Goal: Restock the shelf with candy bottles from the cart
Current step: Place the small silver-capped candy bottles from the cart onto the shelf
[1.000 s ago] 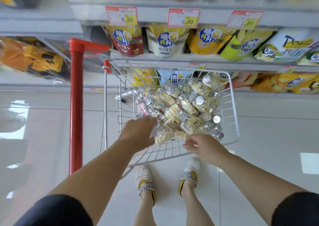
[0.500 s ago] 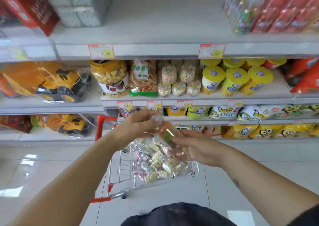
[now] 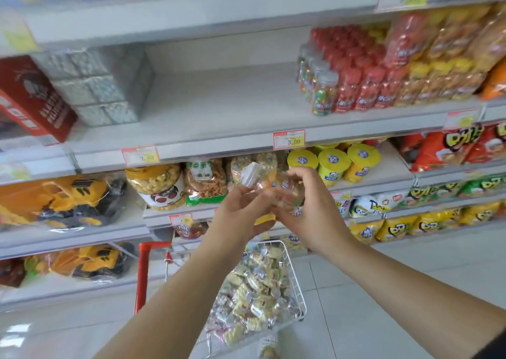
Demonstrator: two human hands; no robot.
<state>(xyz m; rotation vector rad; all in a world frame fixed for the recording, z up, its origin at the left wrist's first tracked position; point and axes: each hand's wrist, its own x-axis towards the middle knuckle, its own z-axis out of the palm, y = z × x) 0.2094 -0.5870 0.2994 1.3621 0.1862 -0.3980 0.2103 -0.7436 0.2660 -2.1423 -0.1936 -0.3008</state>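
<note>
Restocking barely begun: the cart (image 3: pixel 273 241) is full, the shelf (image 3: pixel 219 106) gap bare.
Left hand (image 3: pixel 241 210) and right hand (image 3: pixel 312 216) both curl around candy bottles (image 3: pixel 253 176), not yet placed.

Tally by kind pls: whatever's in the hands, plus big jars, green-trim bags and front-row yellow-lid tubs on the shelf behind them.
candy bottle, held by left hand and right hand, blurred: 1
big jar: 1
green-trim bag: 1
yellow-lid tubs, front row: 3
Total: 6
</note>
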